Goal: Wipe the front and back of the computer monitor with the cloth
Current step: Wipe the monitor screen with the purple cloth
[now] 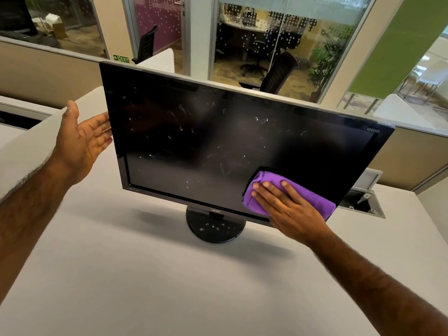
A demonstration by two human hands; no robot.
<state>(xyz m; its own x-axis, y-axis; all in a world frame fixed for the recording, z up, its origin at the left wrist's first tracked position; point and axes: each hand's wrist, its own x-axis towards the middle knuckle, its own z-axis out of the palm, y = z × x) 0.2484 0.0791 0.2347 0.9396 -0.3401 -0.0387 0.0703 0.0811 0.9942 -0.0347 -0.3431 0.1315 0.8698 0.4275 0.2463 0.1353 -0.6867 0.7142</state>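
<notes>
Right grip [288, 209] lies flat, fingers straight and slightly apart, pressing a folded purple cloth [315, 198] against the lower right of the screen. Left grip [80, 141] is spread apart too, palm turned inward, with its fingertips touching the left edge of the monitor [218, 141]. That black monitor fills the centre of the frame, standing on its round base [214, 227] on the pale surface [145, 275]. Whitish smudges [184, 112] dot the dark screen across its middle and left. Right of the cloth, an open cable hatch [363, 202] is set into the surface.
</notes>
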